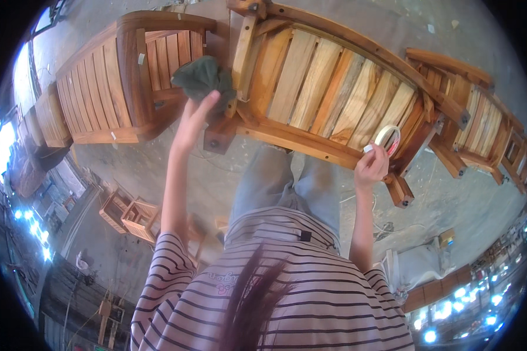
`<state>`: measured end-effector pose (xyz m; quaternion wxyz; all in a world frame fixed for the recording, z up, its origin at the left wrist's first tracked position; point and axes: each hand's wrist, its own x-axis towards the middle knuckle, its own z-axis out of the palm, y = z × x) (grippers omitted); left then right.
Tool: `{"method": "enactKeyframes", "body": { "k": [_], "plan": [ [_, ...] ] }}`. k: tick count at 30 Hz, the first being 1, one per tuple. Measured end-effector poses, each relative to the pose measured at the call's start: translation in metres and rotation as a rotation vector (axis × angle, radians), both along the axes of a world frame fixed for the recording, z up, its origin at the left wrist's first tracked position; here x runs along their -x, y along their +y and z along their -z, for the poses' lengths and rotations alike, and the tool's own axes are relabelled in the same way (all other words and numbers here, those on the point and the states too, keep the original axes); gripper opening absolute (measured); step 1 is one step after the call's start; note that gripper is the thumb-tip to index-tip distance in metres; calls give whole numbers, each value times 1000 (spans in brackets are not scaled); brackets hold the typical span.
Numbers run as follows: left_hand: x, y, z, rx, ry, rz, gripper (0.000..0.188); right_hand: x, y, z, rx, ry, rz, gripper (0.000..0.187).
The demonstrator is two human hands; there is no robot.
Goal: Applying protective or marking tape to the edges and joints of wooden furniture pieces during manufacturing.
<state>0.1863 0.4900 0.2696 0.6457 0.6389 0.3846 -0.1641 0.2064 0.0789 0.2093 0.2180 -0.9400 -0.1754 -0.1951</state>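
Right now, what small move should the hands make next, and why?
Probably wipe the left end of the slatted wooden furniture with the cloth: the left hand holds it bunched by that end, while the right hand is occupied with the tape roll.

On my feed, bench [327, 88] shows orange-brown frame; slats mix honey, straw and orange, dark grain streaking some. Left of bench, I get chair [93, 88] in deeper reddish brown. Cloth [200, 77] at bench's left end: dark grey-green. Tape [382, 136] at bench's right end: creamy white, red inside. On bench's near side: jeans [266, 178] faded grey-blue, tan-tinged knees; shirt [334, 281] pale pinkish, thin black stripes. Floor [216, 181] around bench: grey.
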Motion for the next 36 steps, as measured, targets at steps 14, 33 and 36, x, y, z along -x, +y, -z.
{"method": "enactKeyframes", "body": {
  "k": [14,33,36],
  "plan": [
    [-17,3,24,-672,-10,691,72,1,-3,2,-172,31,84,17],
    [-201,-420,-126,-981,-1198,144,54,11,-27,-91,-832,458,228,19],
    [-162,-391,-140,-290,-1297,559,50,12,-53,-100,-723,591,223,19]
  ]
}}
